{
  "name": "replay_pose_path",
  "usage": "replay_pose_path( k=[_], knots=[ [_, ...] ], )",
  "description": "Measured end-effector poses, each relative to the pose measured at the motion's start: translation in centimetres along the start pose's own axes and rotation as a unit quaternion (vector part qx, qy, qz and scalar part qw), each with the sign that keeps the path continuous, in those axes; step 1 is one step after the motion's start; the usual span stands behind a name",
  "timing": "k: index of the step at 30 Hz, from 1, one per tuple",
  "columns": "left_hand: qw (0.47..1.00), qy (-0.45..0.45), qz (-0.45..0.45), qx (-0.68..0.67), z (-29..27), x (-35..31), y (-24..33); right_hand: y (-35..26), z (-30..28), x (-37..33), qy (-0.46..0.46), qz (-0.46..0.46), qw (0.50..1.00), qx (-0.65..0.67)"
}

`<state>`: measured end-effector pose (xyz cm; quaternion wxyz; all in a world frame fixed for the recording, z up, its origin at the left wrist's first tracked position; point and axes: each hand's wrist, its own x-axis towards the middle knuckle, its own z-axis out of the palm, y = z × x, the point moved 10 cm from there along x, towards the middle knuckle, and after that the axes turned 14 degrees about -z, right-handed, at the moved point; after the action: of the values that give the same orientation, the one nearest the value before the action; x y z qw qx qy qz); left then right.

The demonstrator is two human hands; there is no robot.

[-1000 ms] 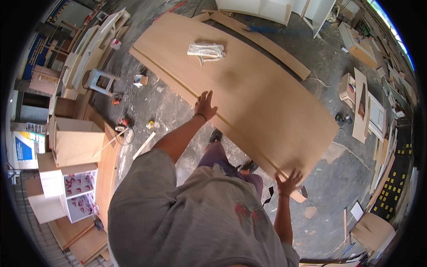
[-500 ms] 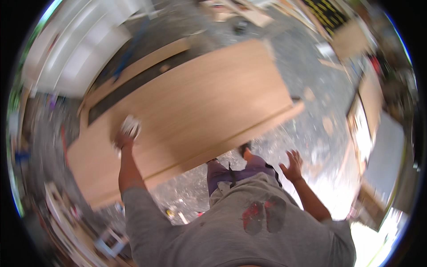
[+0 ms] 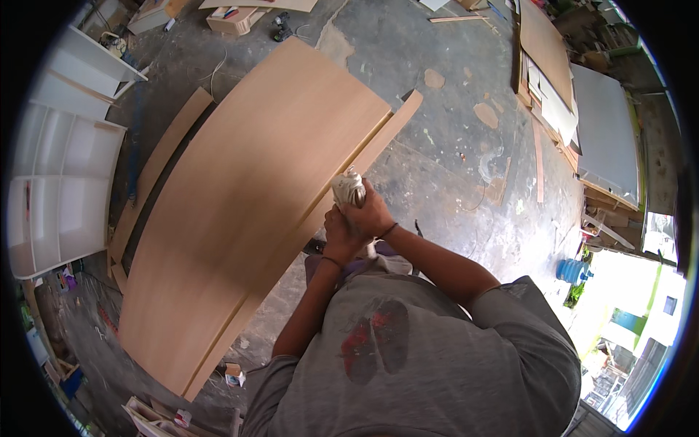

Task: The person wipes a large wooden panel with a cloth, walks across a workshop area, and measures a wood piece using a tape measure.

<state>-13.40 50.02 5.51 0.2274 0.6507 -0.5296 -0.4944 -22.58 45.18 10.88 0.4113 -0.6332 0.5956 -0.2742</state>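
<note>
My right hand (image 3: 370,213) is closed round a crumpled whitish bundle, which looks like a rag (image 3: 349,187). Just below it, my left hand (image 3: 341,237) is pressed against the right one, fingers curled at the bundle's lower end. Part of the bundle is hidden by my fingers. Both hands are over the near edge of a large wood-faced panel (image 3: 255,153), which lies flat and slants from lower left to upper right. Along that edge runs a narrow wooden strip (image 3: 382,142), with a thin groove between it and the panel.
Beyond the panel lies a long wooden frame piece (image 3: 164,156). White shelving (image 3: 67,186) stands at the left. A cordless drill (image 3: 282,28) rests on the grey floor (image 3: 444,171). Sheets of board (image 3: 608,131) lean at the right, near a blue water bottle (image 3: 574,272).
The bundle has left the panel's left part, where my left hand held it. My right hand, open and apart before, has joined my left at the bundle. The view has turned.
</note>
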Motion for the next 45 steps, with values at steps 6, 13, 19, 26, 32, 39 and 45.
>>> replay_pose_path(
  k=[6, 13, 19, 26, 32, 39, 45],
  knots=[
    [0.966, 0.172, -0.081, 0.175, -3.5, 0.1, -7.1, 7.6, -4.2, 7.7, -0.093, -0.047, 0.973, -0.208],
    [0.929, 0.26, -0.124, 0.232, -5.3, -0.8, -7.9, 11.8, -4.1, 11.9, -0.155, -0.064, 0.932, -0.323],
    [0.927, 0.279, -0.135, 0.21, -5.5, 0.6, -7.7, 14.6, -12.8, 17.4, -0.051, -0.063, 0.919, -0.386],
    [0.913, 0.318, -0.128, 0.222, -6.2, 0.1, -8.7, 14.7, -9.7, 16.9, -0.138, -0.022, 0.92, -0.365],
    [0.896, 0.372, -0.153, 0.187, -6.5, -0.6, -8.4, 15.3, -8.1, 14.9, -0.126, -0.051, 0.909, -0.393],
    [0.487, 0.637, -0.595, 0.048, -7.5, -16.7, -19.8, 15.3, -13.7, 17.6, -0.078, 0.007, 0.93, -0.36],
    [0.459, 0.45, -0.369, -0.671, -3.3, -13.7, -27.7, 15.1, -10.7, 16.2, -0.113, -0.005, 0.926, -0.361]
  ],
)
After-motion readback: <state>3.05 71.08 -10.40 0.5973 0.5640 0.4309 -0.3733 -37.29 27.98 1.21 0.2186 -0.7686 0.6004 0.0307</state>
